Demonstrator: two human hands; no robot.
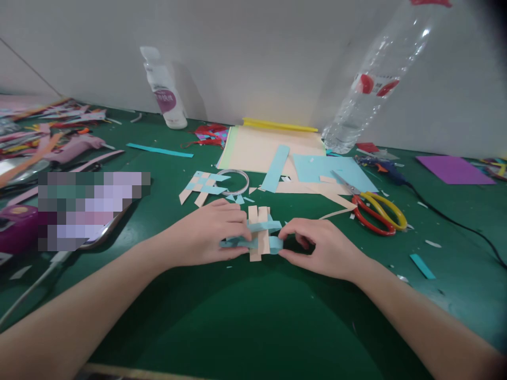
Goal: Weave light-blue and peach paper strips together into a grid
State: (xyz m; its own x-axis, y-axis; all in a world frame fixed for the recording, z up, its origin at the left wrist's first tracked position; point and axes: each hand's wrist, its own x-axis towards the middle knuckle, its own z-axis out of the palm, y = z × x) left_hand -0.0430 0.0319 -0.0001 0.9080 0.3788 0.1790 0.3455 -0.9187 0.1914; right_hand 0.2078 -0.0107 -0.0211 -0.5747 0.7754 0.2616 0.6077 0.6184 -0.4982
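Between my hands, a small weave of paper strips [263, 237] is held low over the green table, with peach strips running away from me and light blue ones crossing them. My left hand [214, 229] grips its left side, thumb and fingers closed on the blue strip ends. My right hand [317, 243] pinches a curled blue strip at the right edge. Just beyond my left hand lies another woven paper piece [202, 183] in blue and peach, partly over a roll of clear tape [246, 182]. Several small blue scraps [238, 199] lie near it.
Scissors [376, 211] with red and yellow handles lie right of my hands. Behind are peach sheets [253, 145], blue paper [336, 169], a white bottle [164, 95] and a tall clear bottle [364, 95]. A phone [99, 211] with a cable and paper strips [51, 137] lie left.
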